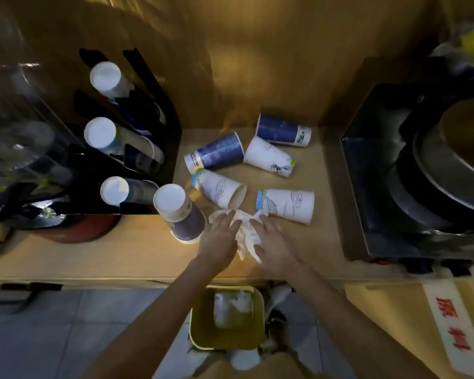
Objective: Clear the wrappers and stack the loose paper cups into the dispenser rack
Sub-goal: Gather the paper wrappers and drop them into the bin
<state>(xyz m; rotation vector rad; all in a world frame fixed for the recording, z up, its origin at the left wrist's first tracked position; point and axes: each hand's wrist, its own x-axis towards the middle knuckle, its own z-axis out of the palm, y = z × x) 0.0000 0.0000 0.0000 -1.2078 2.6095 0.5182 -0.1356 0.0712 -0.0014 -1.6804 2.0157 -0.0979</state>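
Hands: left (221,236), right (268,240) | crumpled wrapper (245,236) between, touching both

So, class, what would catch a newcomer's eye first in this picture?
Both hands, left hand and right hand, press a crumpled white wrapper at the counter's front edge. Behind them five loose paper cups lie on their sides, and a yellow bin waits on the floor below.

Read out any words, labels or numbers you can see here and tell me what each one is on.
"原判": that is my best reading of two red characters on the white sign at the lower right; they are blurred, so I am unsure.
Band of small print near the base of the blue cup: too small to read.
White cups: line drawings only, with no words I can make out.
Cup rack: no readable text.
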